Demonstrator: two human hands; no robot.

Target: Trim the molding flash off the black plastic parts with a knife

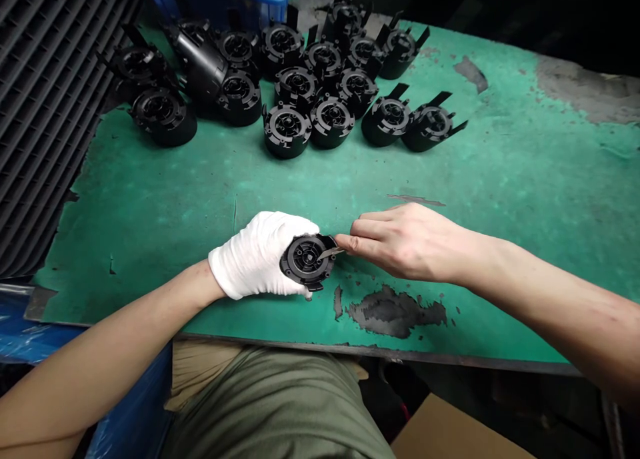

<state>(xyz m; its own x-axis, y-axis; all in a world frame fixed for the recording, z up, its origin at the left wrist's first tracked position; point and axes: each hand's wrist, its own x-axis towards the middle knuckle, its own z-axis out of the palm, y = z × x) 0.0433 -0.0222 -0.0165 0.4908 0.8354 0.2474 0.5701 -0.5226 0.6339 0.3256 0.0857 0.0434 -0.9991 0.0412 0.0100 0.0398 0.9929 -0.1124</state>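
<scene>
My left hand point(267, 254), in a white glove, is wrapped round a round black plastic housing point(307, 258) just above the front of the table. The housing's ribbed, ring-patterned face is turned up towards me. From the right, my bare right hand point(400, 241) reaches in with its fingers pinched on a thin metal blade point(329, 252). The blade's tip lies over the housing's right rim; whether it touches cannot be made out. Most of the blade's grip end is hidden by the fingers.
Several similar black housings point(287, 129) stand grouped at the back of the green tabletop point(200, 172), some with upright tabs. Behind them is a blue bin point(220, 2). A dark slatted panel point(45, 99) borders the left side. A cardboard piece point(450, 432) lies below the front edge.
</scene>
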